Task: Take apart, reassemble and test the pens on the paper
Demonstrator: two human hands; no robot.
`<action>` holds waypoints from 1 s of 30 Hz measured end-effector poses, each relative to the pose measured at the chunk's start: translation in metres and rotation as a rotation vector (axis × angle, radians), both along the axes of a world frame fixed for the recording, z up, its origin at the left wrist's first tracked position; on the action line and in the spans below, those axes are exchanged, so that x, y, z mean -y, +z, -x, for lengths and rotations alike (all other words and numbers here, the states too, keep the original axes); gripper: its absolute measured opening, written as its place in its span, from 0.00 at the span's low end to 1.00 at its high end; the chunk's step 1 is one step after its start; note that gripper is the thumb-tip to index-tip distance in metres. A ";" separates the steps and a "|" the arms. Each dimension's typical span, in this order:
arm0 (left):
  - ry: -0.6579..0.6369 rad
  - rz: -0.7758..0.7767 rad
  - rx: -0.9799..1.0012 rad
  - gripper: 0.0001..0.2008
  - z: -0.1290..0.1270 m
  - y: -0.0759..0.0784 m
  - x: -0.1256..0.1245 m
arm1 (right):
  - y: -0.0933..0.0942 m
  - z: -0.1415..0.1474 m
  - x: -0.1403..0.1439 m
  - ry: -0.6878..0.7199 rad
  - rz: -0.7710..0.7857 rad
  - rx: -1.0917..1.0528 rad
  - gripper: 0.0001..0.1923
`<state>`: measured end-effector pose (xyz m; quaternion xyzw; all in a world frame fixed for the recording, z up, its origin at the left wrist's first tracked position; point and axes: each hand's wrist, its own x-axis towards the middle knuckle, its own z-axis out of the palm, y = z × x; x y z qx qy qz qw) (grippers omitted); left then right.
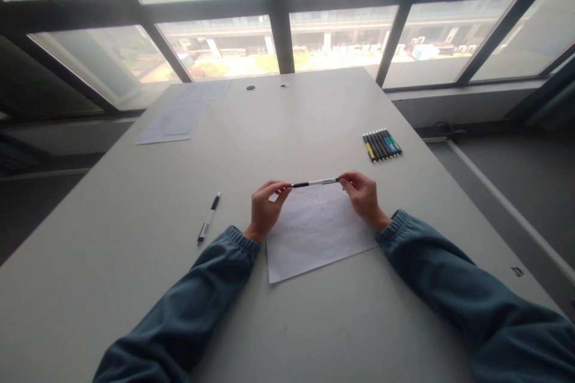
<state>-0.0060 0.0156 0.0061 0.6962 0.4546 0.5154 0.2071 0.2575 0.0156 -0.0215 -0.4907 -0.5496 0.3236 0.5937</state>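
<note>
Both my hands hold one black-and-white pen (315, 182) stretched level between them. My left hand (268, 206) pinches its black grip end at the tip. At the other end, by the clip, the fingers of my right hand (362, 194) are closed on it. Beneath the pen and between my wrists lies a white sheet of paper (309, 233), faint creases or marks on its surface. A second black-and-white pen (209, 219) rests on the table to the left of my left hand, lying at a slant.
A row of several dark pens or markers (383, 145), some with yellow, blue and green parts, lies at the right. More paper sheets (173, 114) are at the far left of the white table (278, 131). Two round holes sit near its far edge, before large windows.
</note>
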 end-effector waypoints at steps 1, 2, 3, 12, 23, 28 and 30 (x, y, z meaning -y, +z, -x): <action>-0.001 0.005 0.001 0.08 0.000 0.000 0.000 | 0.000 0.000 0.000 0.001 -0.001 0.002 0.09; -0.002 0.011 0.000 0.08 0.000 0.000 0.000 | 0.000 0.000 0.000 0.003 -0.002 0.005 0.09; -0.005 0.018 -0.004 0.08 0.000 0.000 0.000 | 0.001 0.000 0.000 0.003 -0.002 0.008 0.09; -0.020 0.030 0.006 0.09 0.001 0.000 0.000 | 0.006 0.001 0.002 0.023 0.003 0.015 0.09; -0.013 0.056 0.027 0.11 0.001 -0.002 0.000 | 0.006 0.001 0.003 0.015 0.003 0.028 0.12; -0.024 0.039 0.010 0.10 0.002 -0.003 -0.001 | 0.007 0.001 0.003 0.030 0.003 0.021 0.11; -0.023 0.034 0.003 0.10 0.002 -0.003 -0.001 | 0.007 0.001 0.003 0.035 0.000 0.017 0.11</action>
